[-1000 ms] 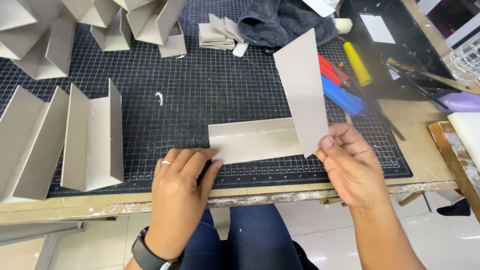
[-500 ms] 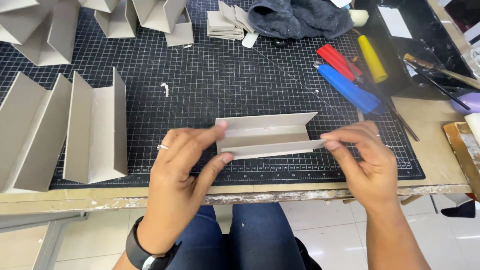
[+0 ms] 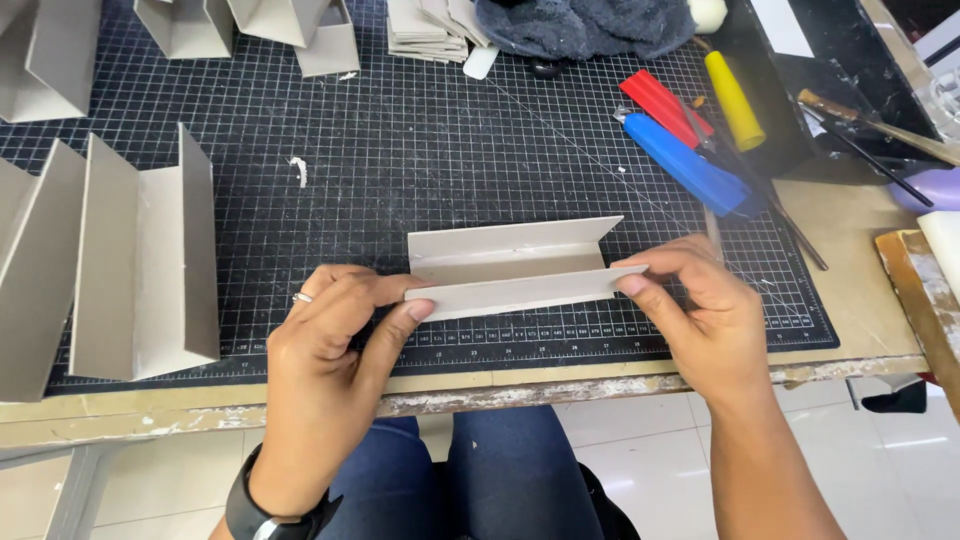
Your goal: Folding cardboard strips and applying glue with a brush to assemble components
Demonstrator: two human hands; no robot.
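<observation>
Both hands, left hand (image 3: pixel 330 345) and right hand (image 3: pixel 700 315), are pinching the folded grey card strip (image 3: pixel 515 265) near the desk's front edge. Each grip is clamped on one end. Uneven pressing could be skewing the crease.

Matt grey cardboard channel (image 3: pixel 515 265) lies over a rubbery gridded cutting mat (image 3: pixel 420 150), beside glossy plastic tool handles (image 3: pixel 690 165).

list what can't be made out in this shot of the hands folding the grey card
- Head view: the folded card, its ends covered by the left hand and right hand.
- Head view: cardboard pieces, cut off by the top edge.
- Head view: thin tool, its tip beyond the right edge.
</observation>
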